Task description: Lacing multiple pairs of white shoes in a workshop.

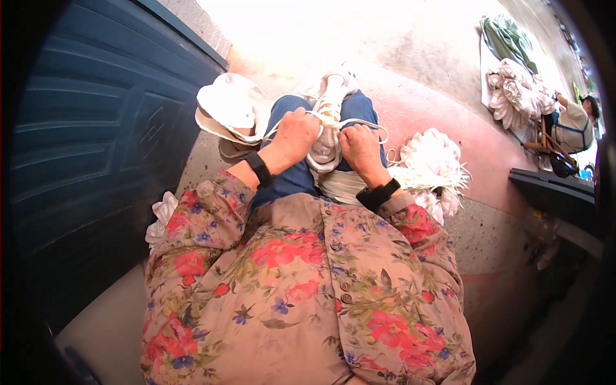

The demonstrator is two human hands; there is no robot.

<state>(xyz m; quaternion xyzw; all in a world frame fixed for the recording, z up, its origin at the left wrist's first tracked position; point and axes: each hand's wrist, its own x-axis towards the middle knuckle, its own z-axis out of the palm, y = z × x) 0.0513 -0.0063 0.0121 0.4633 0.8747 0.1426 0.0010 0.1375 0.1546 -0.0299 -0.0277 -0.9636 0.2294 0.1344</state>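
A pale shoe (324, 157) with a laced front rests between my knees, over blue trousers (289, 179). My left hand (298, 135) is closed at the left of the shoe, pinching a white lace (362, 122) that crosses over it. On the other side, my right hand (362, 149) also has its fingers closed on the lace, and a loop curves out beyond it. The lace looks drawn across between both hands. Past the left hand, a loose length trails toward a white, rounded item (234, 102) that looks like a shoe part.
To the right lie a heap of white pieces (433, 154) and a bundle of white laces (417, 179). A dark blue panelled door (83, 128) stands at the left. Farther right, a seated person (573, 128) is beside another white pile (516, 93) and green cloth (507, 42).
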